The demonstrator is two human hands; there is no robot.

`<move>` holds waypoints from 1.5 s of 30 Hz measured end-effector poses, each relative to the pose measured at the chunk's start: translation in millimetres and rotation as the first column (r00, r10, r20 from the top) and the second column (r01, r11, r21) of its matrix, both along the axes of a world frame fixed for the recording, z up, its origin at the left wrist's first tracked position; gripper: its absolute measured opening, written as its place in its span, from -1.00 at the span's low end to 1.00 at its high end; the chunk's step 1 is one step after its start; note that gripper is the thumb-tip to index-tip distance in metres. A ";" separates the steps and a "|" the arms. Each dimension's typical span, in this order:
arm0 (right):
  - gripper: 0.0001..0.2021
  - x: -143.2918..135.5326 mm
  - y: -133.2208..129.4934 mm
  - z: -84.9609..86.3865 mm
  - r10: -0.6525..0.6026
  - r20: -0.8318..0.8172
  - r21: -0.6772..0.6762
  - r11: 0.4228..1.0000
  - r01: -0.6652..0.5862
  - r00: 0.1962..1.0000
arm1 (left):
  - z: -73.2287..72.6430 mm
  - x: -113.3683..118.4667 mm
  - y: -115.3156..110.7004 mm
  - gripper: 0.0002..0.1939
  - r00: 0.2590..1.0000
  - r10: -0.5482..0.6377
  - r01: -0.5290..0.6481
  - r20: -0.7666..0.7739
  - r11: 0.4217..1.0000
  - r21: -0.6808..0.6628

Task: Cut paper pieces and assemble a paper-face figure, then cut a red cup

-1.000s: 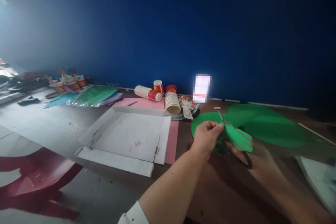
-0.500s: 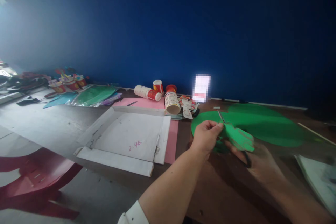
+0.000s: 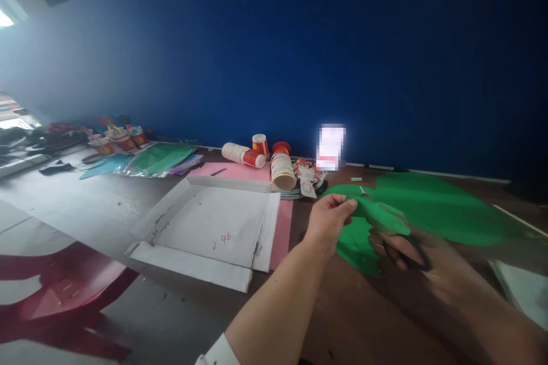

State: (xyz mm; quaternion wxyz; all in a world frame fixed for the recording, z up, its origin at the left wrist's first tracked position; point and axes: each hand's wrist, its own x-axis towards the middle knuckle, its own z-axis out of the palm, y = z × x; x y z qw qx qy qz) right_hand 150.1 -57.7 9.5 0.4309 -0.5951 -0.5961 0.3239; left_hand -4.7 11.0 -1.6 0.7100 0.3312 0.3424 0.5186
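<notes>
My left hand (image 3: pixel 329 220) pinches the left end of a green sheet piece (image 3: pixel 387 218) between thumb and fingers. Drawn outlines run along this piece. In my right hand (image 3: pixel 411 254) is a pair of scissors (image 3: pixel 422 256) with dark handles, fingers through the loops. The blade tip shows just above the green piece, close to my left fingertips; most of the blades are hidden behind it. Beneath the hands lies a larger green sheet (image 3: pixel 357 245), and another broad green sheet (image 3: pixel 445 205) spreads behind on the dark table.
A shallow white cardboard tray (image 3: pixel 205 219) rests left on pink paper (image 3: pixel 282 234). Paper cups (image 3: pixel 283 171), paper cutouts (image 3: pixel 307 177) and a bright, blurred-out screen (image 3: pixel 331 147) stand along the blue wall. White paper (image 3: pixel 522 288) lies right. A red chair (image 3: pixel 72 291) is at lower left.
The scissors and my right hand have shifted slightly right and down, and less of the blade shows. My left hand has moved a little left. The view has tilted slightly.
</notes>
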 end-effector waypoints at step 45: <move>-0.52 0.0 -3.2 -5.6 0.081 -0.199 -0.239 0.963 -0.128 0.977 | -6.0 -13.4 5.2 -0.54 0.968 -0.190 0.205 -0.163 0.975 0.083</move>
